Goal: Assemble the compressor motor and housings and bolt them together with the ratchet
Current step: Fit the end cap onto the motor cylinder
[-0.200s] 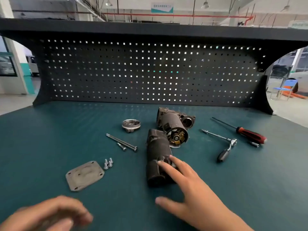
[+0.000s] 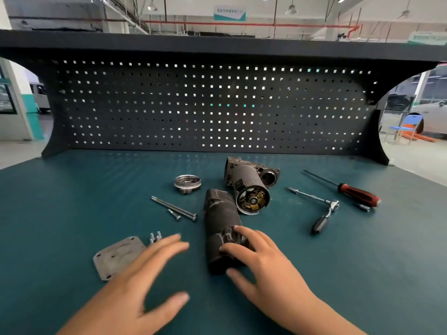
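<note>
A dark cylindrical housing (image 2: 220, 213) lies lengthwise at the middle of the green bench. My right hand (image 2: 263, 262) grips its near end, fingers curled over the top and thumb at the end face. My left hand (image 2: 145, 281) hovers just left of it, fingers spread and blurred, holding nothing. Behind the housing lies the motor (image 2: 249, 189), its brush end facing me, leaning on a grey cast housing (image 2: 266, 174). The ratchet (image 2: 324, 213) with its extension lies to the right.
A round metal cap (image 2: 187, 183), two long bolts (image 2: 174, 207), a short bolt (image 2: 174, 215), small screws (image 2: 156, 236) and a square cover plate (image 2: 113, 257) lie to the left. A red-handled screwdriver (image 2: 355, 191) and a socket (image 2: 364, 207) lie far right. A pegboard closes the back.
My left hand has come up from the near left corner toward the dark housing, its fingers now spread. My right hand's thumb has closed in against the housing's near end.
</note>
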